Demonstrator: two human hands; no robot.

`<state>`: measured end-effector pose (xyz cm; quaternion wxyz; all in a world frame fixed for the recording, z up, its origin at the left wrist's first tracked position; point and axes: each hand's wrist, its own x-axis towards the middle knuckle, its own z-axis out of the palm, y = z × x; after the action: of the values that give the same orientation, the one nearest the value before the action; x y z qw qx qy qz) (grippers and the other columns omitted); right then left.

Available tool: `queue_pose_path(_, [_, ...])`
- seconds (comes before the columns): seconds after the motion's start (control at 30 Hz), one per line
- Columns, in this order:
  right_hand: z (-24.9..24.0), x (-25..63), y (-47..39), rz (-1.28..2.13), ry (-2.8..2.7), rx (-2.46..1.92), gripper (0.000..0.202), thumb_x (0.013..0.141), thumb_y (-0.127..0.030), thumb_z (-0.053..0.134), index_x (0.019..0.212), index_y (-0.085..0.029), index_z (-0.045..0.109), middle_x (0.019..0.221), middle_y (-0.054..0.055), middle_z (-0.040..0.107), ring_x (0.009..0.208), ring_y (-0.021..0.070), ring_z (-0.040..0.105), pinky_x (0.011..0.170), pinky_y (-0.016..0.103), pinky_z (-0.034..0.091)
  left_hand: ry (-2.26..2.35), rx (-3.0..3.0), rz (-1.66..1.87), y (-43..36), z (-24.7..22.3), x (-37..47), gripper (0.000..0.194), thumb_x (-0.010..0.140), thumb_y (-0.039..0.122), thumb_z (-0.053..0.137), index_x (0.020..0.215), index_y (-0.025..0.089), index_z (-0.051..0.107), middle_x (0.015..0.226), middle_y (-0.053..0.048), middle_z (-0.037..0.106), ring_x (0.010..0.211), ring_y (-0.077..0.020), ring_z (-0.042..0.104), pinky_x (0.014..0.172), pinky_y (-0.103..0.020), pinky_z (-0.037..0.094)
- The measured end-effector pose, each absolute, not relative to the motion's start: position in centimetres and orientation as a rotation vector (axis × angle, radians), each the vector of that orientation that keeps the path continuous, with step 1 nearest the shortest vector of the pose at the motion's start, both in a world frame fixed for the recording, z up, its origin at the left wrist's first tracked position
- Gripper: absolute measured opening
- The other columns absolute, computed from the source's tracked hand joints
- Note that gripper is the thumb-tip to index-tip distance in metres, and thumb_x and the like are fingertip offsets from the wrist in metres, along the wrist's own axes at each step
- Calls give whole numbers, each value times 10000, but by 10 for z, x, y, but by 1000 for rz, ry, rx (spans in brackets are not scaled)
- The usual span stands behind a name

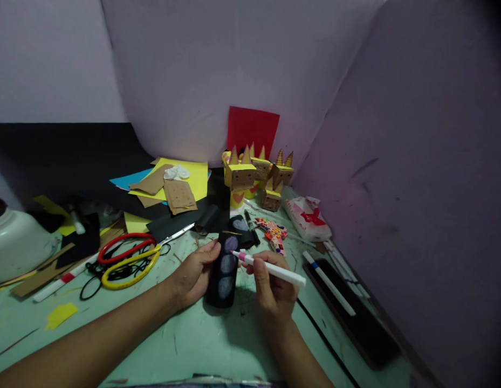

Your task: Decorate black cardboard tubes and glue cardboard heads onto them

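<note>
My left hand (pixel 196 274) grips a black paper strip (pixel 216 288) by its left edge, thumb on top. Three pale, roundish patches run down the strip's face. In my right hand (pixel 274 288) is a white marker (pixel 280 271) with a pink tip, and the tip meets or nearly meets the uppermost patch. Just behind the strip lies another black paper piece (pixel 247 236) with a pale patch on it. A black pen (pixel 252 226) and a colourful patterned cutout (pixel 273 233) are close by.
Scissors (pixel 131 269) with red and yellow handles lie at left, near a white rounded container (pixel 19 242). Yellow paper (pixel 199 186) and cardboard sit behind. Horned cardboard figures (pixel 242 177) stand before red paper (pixel 252 126). At right are a tissue pack (pixel 307 218) and a dark phone-like slab (pixel 367 328).
</note>
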<state>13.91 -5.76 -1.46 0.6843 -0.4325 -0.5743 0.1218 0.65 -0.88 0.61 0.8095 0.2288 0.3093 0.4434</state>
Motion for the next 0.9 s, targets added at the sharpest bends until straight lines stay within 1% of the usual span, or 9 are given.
queue_pose_path(0.2, [-15, 139, -59, 254, -1298, -998, 90, 867, -214, 530, 835, -178, 606, 704, 18, 621, 595, 137, 607, 545, 265, 489, 638, 534, 954, -9, 4, 5, 132, 800, 112, 579, 906, 133, 654, 817, -40, 674, 715, -117, 614, 709, -211, 494])
queue_pose_path(0.37, [-13, 139, -60, 227, -1280, -1012, 97, 868, -204, 530, 820, -180, 611, 708, 16, 616, 605, 137, 596, 549, 269, 481, 642, 588, 962, -10, 4, 5, 199, 782, 134, 620, 978, 150, 651, 861, -39, 680, 769, -123, 617, 742, -207, 488])
queue_pose_path(0.53, [-12, 139, -59, 186, -1227, -1035, 146, 879, -232, 517, 774, -180, 604, 679, 6, 588, 581, 133, 582, 546, 277, 471, 645, 586, 972, -10, 3, 5, 214, 769, 139, 642, 982, 157, 658, 905, -43, 693, 813, -127, 626, 788, -210, 477])
queue_pose_path(0.8, [-13, 137, -59, 238, -1253, -985, 92, 867, -203, 532, 827, -188, 613, 707, 9, 614, 603, 139, 603, 555, 271, 483, 619, 617, 954, -11, 6, 7, 254, 748, 163, 675, 1000, 150, 652, 869, -46, 696, 775, -128, 626, 738, -202, 482])
queue_pose_path(0.9, [-12, 137, -59, 232, -1277, -989, 103, 866, -198, 526, 811, -181, 611, 698, 12, 608, 603, 136, 594, 552, 266, 479, 616, 623, 945, -11, 6, 6, 256, 751, 162, 671, 1006, 152, 647, 847, -43, 693, 754, -128, 628, 723, -200, 483])
